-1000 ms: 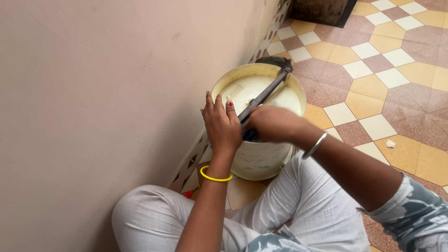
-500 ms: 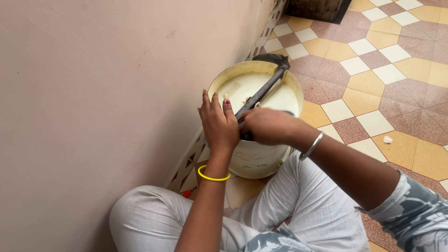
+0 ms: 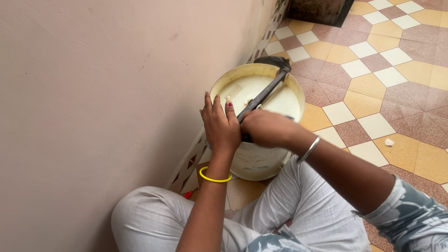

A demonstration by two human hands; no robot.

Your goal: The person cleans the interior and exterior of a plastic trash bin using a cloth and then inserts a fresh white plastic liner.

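Mid-work over the cream bucket [image 3: 261,161], the right hand [image 3: 268,128] gripped the dark bar [image 3: 263,95]'s near end while the left hand [image 3: 221,126], fingers extended, steadied beside it; next likely needed firm, level pressure.

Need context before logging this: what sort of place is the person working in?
Probably a home floor or porch corner: patterned floor tiles, a plain painted wall, and the person sitting on the floor with both hands at a cream bucket.
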